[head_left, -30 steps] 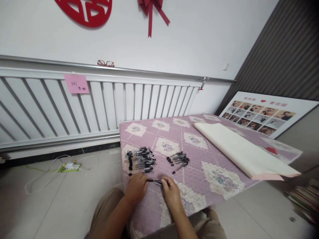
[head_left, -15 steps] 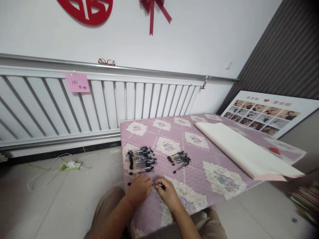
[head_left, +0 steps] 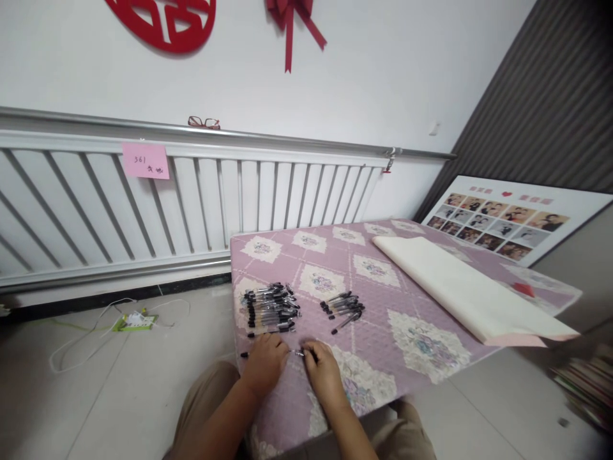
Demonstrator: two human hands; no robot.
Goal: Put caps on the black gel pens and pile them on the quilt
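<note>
Close to the table's near edge, my left hand (head_left: 265, 364) is wrapped around a pen (head_left: 244, 354), whose dark end pokes out on the left. A thin part shows on the hand's right side. Facing it, my right hand (head_left: 323, 370) pinches a small pen part (head_left: 299, 353) with a dark end; its exact kind is too small to tell. Just beyond my left hand lies a large row of black-and-clear pens (head_left: 272, 310). A smaller group of pens (head_left: 343, 309) rests to its right.
A patterned purple cloth (head_left: 292, 262) covers the table. On its right lies a folded cream sheet (head_left: 440, 287) beside a red item (head_left: 523, 290). Behind are a white radiator (head_left: 278, 191) and a photo board (head_left: 498, 217). A power strip (head_left: 136, 321) with cables sits on the floor at left.
My hands have drawn slightly apart, so more of the thin pen part shows between them. The dark piece in my right hand is now more covered by the fingers. The pen groups are unchanged.
</note>
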